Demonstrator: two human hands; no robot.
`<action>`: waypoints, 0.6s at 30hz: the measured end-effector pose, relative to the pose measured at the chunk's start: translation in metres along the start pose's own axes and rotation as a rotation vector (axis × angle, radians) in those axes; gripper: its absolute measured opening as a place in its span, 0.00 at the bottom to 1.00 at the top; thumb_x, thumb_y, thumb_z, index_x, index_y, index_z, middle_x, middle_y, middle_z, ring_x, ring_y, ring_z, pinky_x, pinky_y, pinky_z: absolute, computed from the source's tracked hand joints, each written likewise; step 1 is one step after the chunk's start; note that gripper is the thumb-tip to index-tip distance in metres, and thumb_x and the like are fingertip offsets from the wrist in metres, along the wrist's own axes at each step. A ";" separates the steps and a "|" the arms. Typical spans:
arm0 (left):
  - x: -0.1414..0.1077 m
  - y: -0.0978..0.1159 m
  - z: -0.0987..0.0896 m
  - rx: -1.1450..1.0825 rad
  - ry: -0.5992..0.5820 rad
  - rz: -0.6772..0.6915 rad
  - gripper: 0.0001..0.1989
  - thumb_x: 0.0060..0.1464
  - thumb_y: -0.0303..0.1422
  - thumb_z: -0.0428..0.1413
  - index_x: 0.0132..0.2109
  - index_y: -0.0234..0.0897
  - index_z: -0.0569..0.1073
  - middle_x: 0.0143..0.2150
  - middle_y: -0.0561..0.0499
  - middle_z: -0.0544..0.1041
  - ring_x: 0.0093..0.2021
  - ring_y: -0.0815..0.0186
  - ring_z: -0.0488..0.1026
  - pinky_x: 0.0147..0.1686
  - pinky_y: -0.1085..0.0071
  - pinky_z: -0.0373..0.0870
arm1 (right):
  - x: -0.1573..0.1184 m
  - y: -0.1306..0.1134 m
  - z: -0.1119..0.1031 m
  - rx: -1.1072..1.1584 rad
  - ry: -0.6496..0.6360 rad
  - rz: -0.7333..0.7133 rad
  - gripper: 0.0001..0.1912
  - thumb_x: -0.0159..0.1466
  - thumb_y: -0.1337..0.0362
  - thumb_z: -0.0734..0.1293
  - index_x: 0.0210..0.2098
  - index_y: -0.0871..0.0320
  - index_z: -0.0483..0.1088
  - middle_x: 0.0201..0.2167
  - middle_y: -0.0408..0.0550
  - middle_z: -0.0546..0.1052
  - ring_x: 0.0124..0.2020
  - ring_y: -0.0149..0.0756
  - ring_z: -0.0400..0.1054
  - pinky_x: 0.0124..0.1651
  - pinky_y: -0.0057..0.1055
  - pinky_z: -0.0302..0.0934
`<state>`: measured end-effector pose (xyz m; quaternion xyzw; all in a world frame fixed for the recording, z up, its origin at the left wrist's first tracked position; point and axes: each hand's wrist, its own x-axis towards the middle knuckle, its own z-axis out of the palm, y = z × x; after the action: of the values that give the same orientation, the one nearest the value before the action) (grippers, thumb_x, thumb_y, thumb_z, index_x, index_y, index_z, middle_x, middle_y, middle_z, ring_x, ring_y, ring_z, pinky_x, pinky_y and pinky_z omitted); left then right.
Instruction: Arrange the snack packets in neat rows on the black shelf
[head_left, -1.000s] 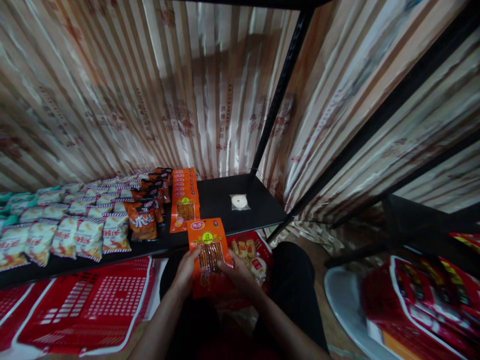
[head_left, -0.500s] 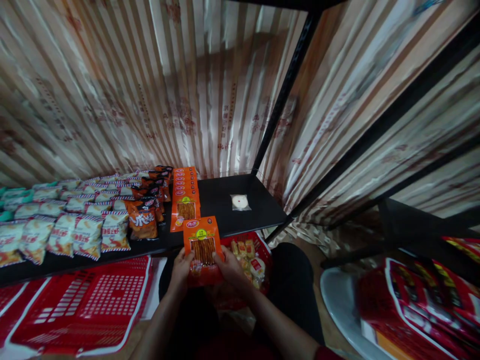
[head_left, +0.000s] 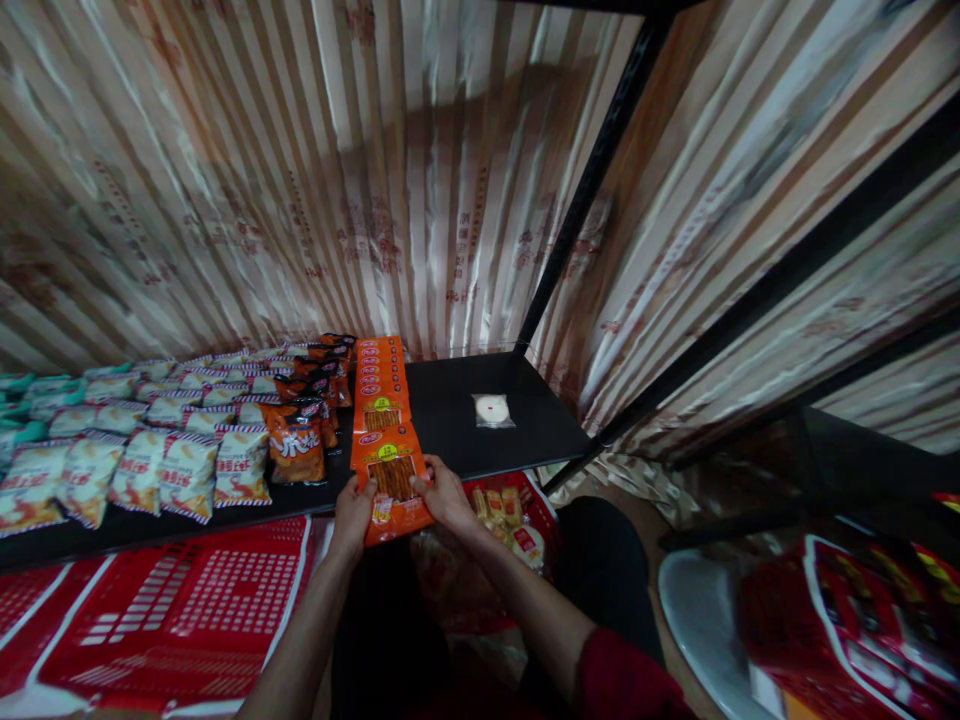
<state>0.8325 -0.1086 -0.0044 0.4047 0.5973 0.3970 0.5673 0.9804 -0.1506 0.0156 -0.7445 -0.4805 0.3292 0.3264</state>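
Observation:
An orange snack packet (head_left: 393, 478) with a clear window and a yellow label is held by its two sides. My left hand (head_left: 354, 515) grips its left edge, thumb on the front. On the right edge, my right hand (head_left: 444, 497) is closed in the same way. The packet's top overlaps the near end of a row of matching orange packets (head_left: 379, 372) on the black shelf (head_left: 465, 455). Left of that row stand brown-orange snack bags (head_left: 298, 445). A small clear packet with a round white item (head_left: 492, 409) lies on the shelf to the right.
White snack bags (head_left: 241, 465) stand in rows at the left. Red baskets (head_left: 217, 590) sit below the shelf; another basket (head_left: 544, 510) with wrapped snacks is between my knees. A black post (head_left: 577, 210) rises at the shelf's corner. Red packs (head_left: 862, 620) fill a basket at right.
Both hands have moved the orange packet forward onto the near end of the row, where it now lines up with the others. The view has shifted slightly.

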 end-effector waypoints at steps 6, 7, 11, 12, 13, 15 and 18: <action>0.018 0.000 -0.005 0.187 0.036 0.006 0.10 0.50 0.29 0.54 0.40 0.32 0.72 0.35 0.45 0.79 0.35 0.62 0.76 0.37 0.68 0.71 | 0.016 -0.004 0.009 -0.067 -0.022 0.033 0.28 0.59 0.64 0.63 0.58 0.61 0.56 0.39 0.51 0.77 0.41 0.37 0.71 0.43 0.28 0.60; 0.020 0.000 -0.006 0.226 0.050 0.016 0.10 0.50 0.28 0.54 0.41 0.32 0.72 0.36 0.45 0.79 0.37 0.62 0.76 0.39 0.68 0.70 | 0.018 -0.004 0.010 -0.085 -0.019 0.037 0.31 0.59 0.64 0.63 0.61 0.62 0.53 0.40 0.51 0.76 0.42 0.38 0.71 0.44 0.29 0.60; 0.027 -0.002 -0.007 0.381 0.081 0.054 0.13 0.51 0.29 0.53 0.45 0.33 0.72 0.41 0.44 0.78 0.43 0.61 0.75 0.43 0.69 0.68 | 0.023 -0.005 0.011 -0.155 -0.042 0.017 0.34 0.61 0.64 0.62 0.64 0.60 0.48 0.42 0.52 0.76 0.43 0.40 0.71 0.47 0.31 0.60; 0.029 -0.001 -0.007 0.418 0.084 0.065 0.14 0.51 0.29 0.53 0.47 0.33 0.71 0.42 0.43 0.78 0.43 0.61 0.75 0.43 0.69 0.68 | 0.024 -0.006 0.011 -0.164 -0.048 0.005 0.32 0.61 0.64 0.61 0.64 0.60 0.50 0.43 0.53 0.76 0.45 0.40 0.70 0.48 0.31 0.60; 0.030 0.000 -0.007 0.455 0.086 0.077 0.16 0.52 0.29 0.52 0.48 0.33 0.70 0.44 0.43 0.77 0.44 0.61 0.74 0.44 0.69 0.68 | 0.025 -0.007 0.011 -0.170 -0.049 -0.009 0.31 0.62 0.64 0.61 0.63 0.60 0.52 0.46 0.53 0.75 0.46 0.40 0.70 0.50 0.31 0.59; 0.031 0.003 -0.006 0.523 0.090 0.101 0.18 0.53 0.29 0.52 0.52 0.33 0.69 0.47 0.43 0.76 0.47 0.61 0.73 0.47 0.68 0.66 | 0.027 -0.009 0.012 -0.180 -0.039 -0.037 0.28 0.62 0.65 0.61 0.62 0.59 0.55 0.50 0.54 0.73 0.50 0.39 0.68 0.52 0.30 0.58; 0.032 0.011 -0.003 0.649 0.097 0.145 0.21 0.53 0.30 0.51 0.55 0.32 0.67 0.52 0.40 0.73 0.52 0.59 0.70 0.51 0.68 0.63 | 0.031 -0.012 0.012 -0.206 -0.025 -0.067 0.25 0.62 0.65 0.62 0.59 0.58 0.61 0.51 0.53 0.72 0.51 0.38 0.67 0.53 0.28 0.57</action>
<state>0.8291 -0.0753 -0.0055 0.5865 0.6884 0.2442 0.3500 0.9747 -0.1155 0.0126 -0.7533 -0.5406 0.2763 0.2528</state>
